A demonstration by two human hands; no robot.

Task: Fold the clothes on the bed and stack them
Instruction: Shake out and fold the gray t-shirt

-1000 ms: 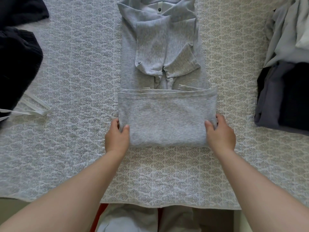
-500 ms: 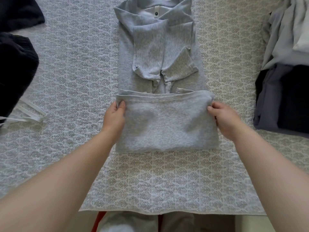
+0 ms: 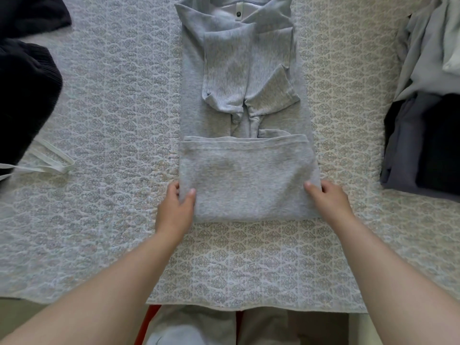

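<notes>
A light grey sweatshirt (image 3: 245, 170) lies lengthwise in the middle of the bed, sleeves folded in over its chest and its bottom third folded up into a band. My left hand (image 3: 175, 209) grips the band's near left corner, thumb on top and fingers beneath. At the near right corner my right hand (image 3: 328, 199) holds the fold the same way. The collar with its white label points away from me at the top edge.
The bed wears a patterned grey-beige quilt (image 3: 112, 108). A stack of folded clothes (image 3: 428, 135) in dark grey, black and pale blue sits at the right. Dark garments (image 3: 22, 90) with white straps (image 3: 42, 160) lie at the left. The quilt's near edge (image 3: 249, 305) ends by my legs.
Half a second ago both hands were at the band's upper corners; they have slid back down to its near corners. The camera has tilted slightly.
</notes>
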